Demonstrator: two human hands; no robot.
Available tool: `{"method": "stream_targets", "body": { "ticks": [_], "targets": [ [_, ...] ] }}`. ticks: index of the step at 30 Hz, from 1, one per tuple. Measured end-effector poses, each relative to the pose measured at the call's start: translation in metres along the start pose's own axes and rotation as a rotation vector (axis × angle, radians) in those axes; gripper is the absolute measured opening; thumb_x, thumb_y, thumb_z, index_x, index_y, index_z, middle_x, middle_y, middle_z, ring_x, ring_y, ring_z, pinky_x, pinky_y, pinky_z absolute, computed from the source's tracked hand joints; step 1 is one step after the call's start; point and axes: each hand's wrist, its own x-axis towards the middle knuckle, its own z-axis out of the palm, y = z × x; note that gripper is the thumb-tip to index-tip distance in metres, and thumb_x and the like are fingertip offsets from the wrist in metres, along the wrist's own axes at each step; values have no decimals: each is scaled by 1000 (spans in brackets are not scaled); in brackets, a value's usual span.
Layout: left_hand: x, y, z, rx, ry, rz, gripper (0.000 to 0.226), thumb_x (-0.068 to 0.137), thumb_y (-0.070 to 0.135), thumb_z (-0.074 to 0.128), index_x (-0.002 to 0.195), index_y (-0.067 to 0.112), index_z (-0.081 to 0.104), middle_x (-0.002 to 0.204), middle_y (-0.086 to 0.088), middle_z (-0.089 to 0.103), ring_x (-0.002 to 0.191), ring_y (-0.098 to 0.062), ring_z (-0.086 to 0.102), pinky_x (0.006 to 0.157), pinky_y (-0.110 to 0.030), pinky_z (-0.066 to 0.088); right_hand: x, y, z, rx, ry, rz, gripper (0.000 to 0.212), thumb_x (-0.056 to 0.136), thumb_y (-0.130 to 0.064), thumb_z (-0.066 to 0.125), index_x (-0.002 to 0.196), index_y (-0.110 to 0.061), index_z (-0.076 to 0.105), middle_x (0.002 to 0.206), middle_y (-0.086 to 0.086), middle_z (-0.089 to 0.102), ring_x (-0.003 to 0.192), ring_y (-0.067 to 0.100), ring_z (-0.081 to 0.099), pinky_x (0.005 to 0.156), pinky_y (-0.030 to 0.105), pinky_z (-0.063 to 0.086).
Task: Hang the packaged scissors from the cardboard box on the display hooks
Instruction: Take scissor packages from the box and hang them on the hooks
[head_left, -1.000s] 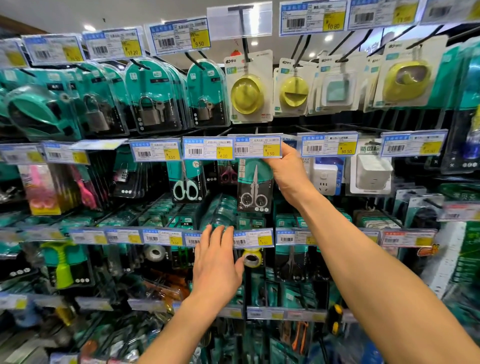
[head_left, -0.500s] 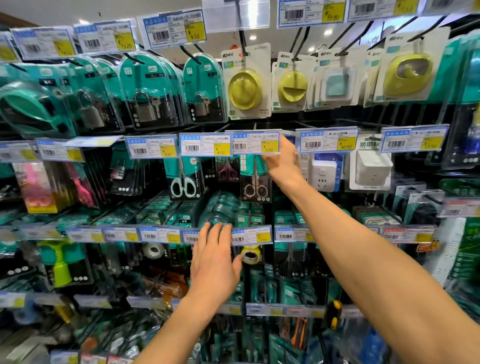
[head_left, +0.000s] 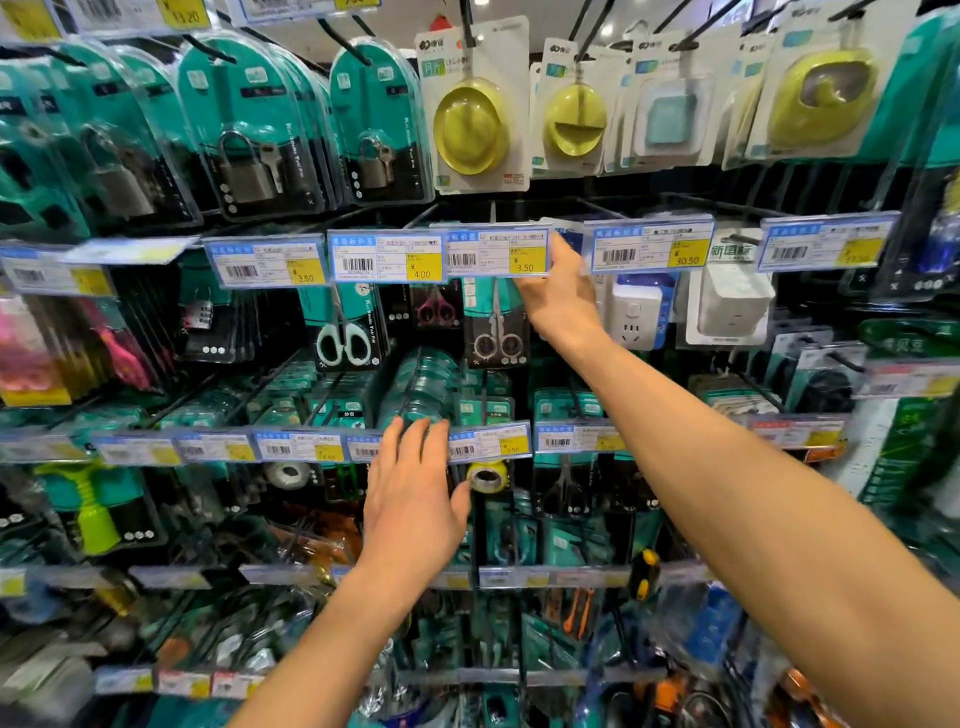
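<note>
Packaged scissors hang at 8 o'clock, just beside my right hand. Its fingers sit behind the price tag, so I cannot tell their state. Left hand fingers straight, together.

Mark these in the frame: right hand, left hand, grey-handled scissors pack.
right hand (head_left: 558, 304): head view, back of the hand.
left hand (head_left: 410, 512): head view, back of the hand.
grey-handled scissors pack (head_left: 496, 325): head view, scissor shanks at mid-pack.

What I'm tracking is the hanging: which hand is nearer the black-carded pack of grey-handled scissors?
Right. The right hand is by the upper right of the scissors pack; the left hand is lower left, apart.
</note>
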Motion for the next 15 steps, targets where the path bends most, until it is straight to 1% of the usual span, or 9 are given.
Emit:
{"method": "stream_targets", "body": {
  "ticks": [1,2,3,4,6,8,10,12,15],
  "targets": [
    [0,-1,0,10,2,2,71,94,44,59,154,18,30,157,0,33,151,-27,13,125,-42,18,-2,3,-1,-29,4,-3,41,94,-24,59,135,-23,54,100,-4,69,80,9,63,58,10,45],
    [0,-1,-1,22,1,5,71,93,43,61,152,16,33,155,-2,37,150,-29,17,124,-42,20,-4,6,-2,-57,9,-10,47,94,-24,59,140,-24,50,104,-3,70,86,14,65,69,19,50],
    [1,-1,-2,32,-2,8,72,91,43,62,151,15,35,154,-3,39,149,-30,20,123,-43,22,-6,9,-3,-79,11,-10,50,94,-25,59,143,-24,48,105,-2,70,88,17,66,75,28,51],
    [0,0,-3,43,-9,10,72,91,44,62,151,15,35,154,-4,39,149,-31,21,123,-43,23,-9,11,-4,-86,4,0,51,95,-27,59,145,-23,45,105,-1,68,89,18,65,77,30,50],
    [2,1,-6,54,-40,4,73,94,47,57,154,17,29,158,-2,33,151,-30,16,124,-43,20,-20,13,-9,-83,-27,41,54,97,-29,60,147,-23,40,107,0,62,93,17,62,82,30,48],
    [6,0,-8,62,-63,1,73,95,50,53,155,19,25,160,-1,29,152,-28,14,124,-43,18,-36,16,-13,-148,-59,36,54,96,-31,61,146,-24,43,117,1,60,106,19,58,93,35,47],
    [10,1,-14,76,-72,4,74,94,52,51,155,19,25,159,-2,30,151,-28,17,124,-44,19,-57,19,-15,-295,-109,-23,47,94,-33,61,139,-23,52,128,2,59,119,22,54,102,38,45],
    [12,5,-21,76,-83,5,74,95,52,51,155,19,24,160,-4,29,152,-29,15,124,-45,18,-83,17,-16,-388,-200,-75,42,94,-34,60,134,-23,58,131,2,58,126,23,49,105,39,43],
    [5,13,-29,53,-71,51,71,96,49,53,154,18,27,160,-5,30,152,-30,14,124,-45,18,-128,13,-19,-508,-321,-162,46,95,-34,59,139,-21,56,138,3,54,131,23,43,110,37,38]
  ]
}}
